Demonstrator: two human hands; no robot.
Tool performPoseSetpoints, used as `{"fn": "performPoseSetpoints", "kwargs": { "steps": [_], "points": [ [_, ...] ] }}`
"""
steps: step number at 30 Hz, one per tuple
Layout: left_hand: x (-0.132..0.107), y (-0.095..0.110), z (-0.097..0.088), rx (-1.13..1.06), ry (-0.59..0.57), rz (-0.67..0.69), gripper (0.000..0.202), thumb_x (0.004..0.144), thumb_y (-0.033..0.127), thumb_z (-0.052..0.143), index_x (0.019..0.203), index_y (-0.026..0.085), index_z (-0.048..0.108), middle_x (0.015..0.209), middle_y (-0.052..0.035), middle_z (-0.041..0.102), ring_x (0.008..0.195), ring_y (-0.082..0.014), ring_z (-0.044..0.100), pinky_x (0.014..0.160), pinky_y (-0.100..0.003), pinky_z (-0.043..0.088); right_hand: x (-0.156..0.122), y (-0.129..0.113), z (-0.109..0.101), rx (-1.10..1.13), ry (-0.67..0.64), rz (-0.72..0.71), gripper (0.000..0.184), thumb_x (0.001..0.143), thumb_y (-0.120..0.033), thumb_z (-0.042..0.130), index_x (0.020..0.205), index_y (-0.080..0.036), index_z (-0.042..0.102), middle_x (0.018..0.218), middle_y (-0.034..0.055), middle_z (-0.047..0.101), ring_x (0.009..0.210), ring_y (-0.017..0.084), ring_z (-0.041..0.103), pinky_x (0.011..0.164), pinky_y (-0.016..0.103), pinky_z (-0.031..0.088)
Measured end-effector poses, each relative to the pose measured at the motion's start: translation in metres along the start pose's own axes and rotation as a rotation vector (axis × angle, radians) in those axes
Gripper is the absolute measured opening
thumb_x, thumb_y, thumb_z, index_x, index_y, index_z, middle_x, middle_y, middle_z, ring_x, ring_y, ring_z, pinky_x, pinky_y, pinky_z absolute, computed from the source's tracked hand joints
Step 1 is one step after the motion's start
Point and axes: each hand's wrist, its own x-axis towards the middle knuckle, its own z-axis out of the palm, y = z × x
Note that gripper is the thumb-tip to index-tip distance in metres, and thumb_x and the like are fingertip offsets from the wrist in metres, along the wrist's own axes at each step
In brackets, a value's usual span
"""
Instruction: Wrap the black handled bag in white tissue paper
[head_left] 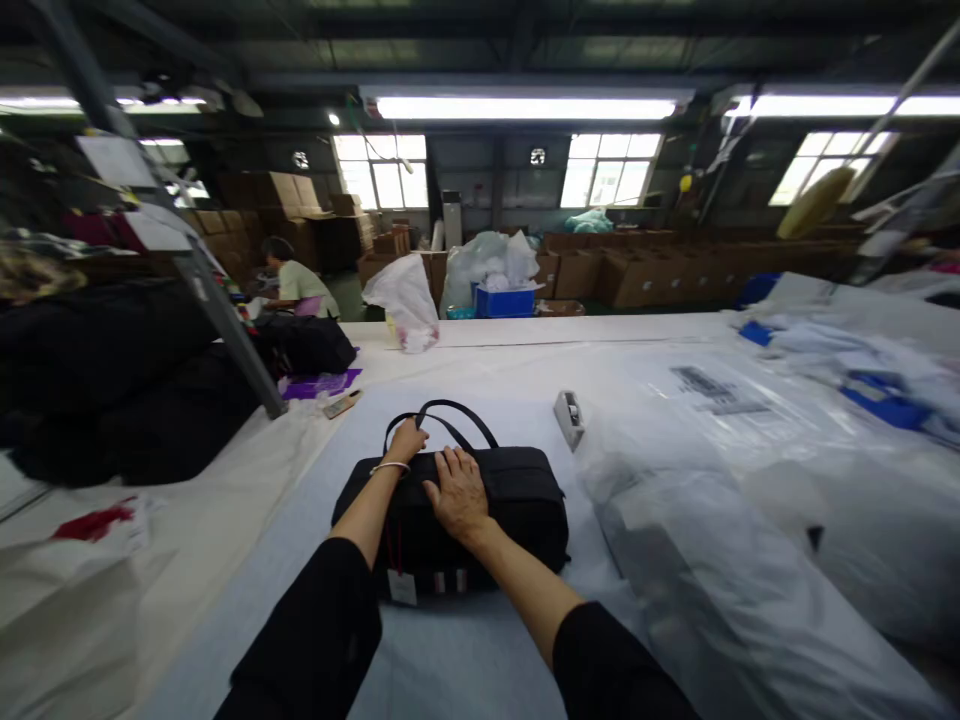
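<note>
A black duffel bag [517, 500] lies on the white-covered table in front of me, its two strap handles [457, 408] standing up at the far side. My left hand [407, 441], with a pale bangle at the wrist, is closed around the near end of a handle strap. Flat on top of the bag rests my right hand [459, 492], fingers stretched out. A white hang tag [402, 587] on a red cord hangs at the bag's front, beside a small striped label [450, 580].
A tape dispenser [570, 418] stands behind the bag to the right. Clear plastic bags [697, 540] cover the table's right side. At left are a slanted metal post [225, 310], black bags [127, 380] and a phone-like object [343, 404]. A co-worker [296, 280] sits beyond.
</note>
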Motion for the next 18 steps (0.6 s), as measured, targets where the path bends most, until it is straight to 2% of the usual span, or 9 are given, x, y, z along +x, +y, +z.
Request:
{"fn": "performPoseSetpoints", "kwargs": {
  "steps": [2, 4, 7, 9, 11, 14, 16, 18],
  "points": [
    [0.001, 0.004, -0.006, -0.004, -0.061, 0.035, 0.033, 0.099, 0.031, 0.047, 0.119, 0.007, 0.059, 0.088, -0.01, 0.071, 0.071, -0.0176, 0.069, 0.064, -0.028, 0.053, 0.004, 0.001, 0.0, 0.017, 0.02, 0.078, 0.06, 0.095, -0.042, 0.054, 0.145, -0.009, 0.048, 0.156, 0.0194, 0.039, 0.145, 0.033, 0.033, 0.118, 0.049, 0.027],
    [-0.007, 0.004, -0.012, -0.011, -0.108, 0.08, 0.038, 0.099, 0.035, 0.045, 0.123, 0.01, 0.059, 0.086, -0.0079, 0.072, 0.071, -0.018, 0.069, 0.064, -0.027, 0.051, 0.007, 0.001, -0.006, 0.045, 0.049, 0.224, 0.065, 0.093, -0.039, 0.054, 0.146, -0.004, 0.043, 0.158, 0.0243, 0.033, 0.147, 0.035, 0.028, 0.117, 0.052, 0.026],
    [-0.029, -0.002, -0.022, 0.038, -0.175, 0.148, 0.029, 0.089, 0.038, 0.061, 0.109, 0.018, 0.068, 0.084, -0.0049, 0.072, 0.079, -0.022, 0.069, 0.073, -0.03, 0.051, 0.016, 0.006, -0.027, 0.227, 0.124, 0.434, 0.069, 0.087, -0.033, 0.056, 0.146, -0.001, 0.041, 0.158, 0.0266, 0.03, 0.15, 0.037, 0.02, 0.118, 0.053, 0.024],
    [-0.046, -0.004, -0.026, 0.093, -0.203, 0.177, 0.017, 0.079, 0.028, 0.07, 0.094, 0.02, 0.071, 0.085, -0.0063, 0.072, 0.089, -0.0268, 0.068, 0.085, -0.035, 0.049, 0.027, 0.014, -0.047, 0.483, 0.159, 0.538, 0.063, 0.083, -0.031, 0.056, 0.14, -0.005, 0.05, 0.155, 0.0234, 0.038, 0.15, 0.034, 0.022, 0.119, 0.05, 0.023],
    [-0.063, -0.003, -0.026, 0.176, -0.214, 0.243, 0.011, 0.079, 0.016, 0.067, 0.089, 0.019, 0.071, 0.089, -0.0095, 0.071, 0.097, -0.0295, 0.066, 0.095, -0.04, 0.044, 0.039, 0.021, -0.068, 0.701, 0.143, 0.626, 0.051, 0.083, -0.035, 0.053, 0.128, -0.011, 0.061, 0.14, 0.0196, 0.055, 0.143, 0.032, 0.035, 0.116, 0.048, 0.029],
    [-0.088, 0.001, -0.022, 0.439, -0.217, 0.532, 0.03, 0.089, 0.007, 0.047, 0.105, 0.017, 0.07, 0.096, -0.0122, 0.07, 0.097, -0.0268, 0.064, 0.1, -0.042, 0.041, 0.049, 0.025, -0.095, 0.832, 0.079, 0.695, 0.039, 0.085, -0.043, 0.054, 0.108, -0.015, 0.068, 0.111, 0.0123, 0.07, 0.121, 0.029, 0.056, 0.102, 0.044, 0.045],
    [-0.102, -0.001, -0.016, 0.61, -0.214, 0.755, 0.042, 0.09, 0.004, 0.041, 0.121, 0.019, 0.066, 0.098, -0.0113, 0.069, 0.094, -0.0248, 0.065, 0.097, -0.04, 0.043, 0.051, 0.02, -0.108, 0.915, 0.047, 0.71, 0.033, 0.084, -0.045, 0.059, 0.1, -0.017, 0.068, 0.101, 0.0075, 0.071, 0.108, 0.024, 0.061, 0.093, 0.038, 0.05],
    [-0.113, -0.008, -0.008, 0.661, -0.22, 0.87, 0.047, 0.087, 0.002, 0.042, 0.125, 0.021, 0.065, 0.1, -0.0105, 0.07, 0.095, -0.0243, 0.065, 0.093, -0.038, 0.046, 0.054, 0.013, -0.118, 0.999, 0.025, 0.73, 0.029, 0.085, -0.045, 0.061, 0.095, -0.017, 0.065, 0.097, 0.0057, 0.07, 0.097, 0.019, 0.065, 0.083, 0.034, 0.054]
  ]
}}
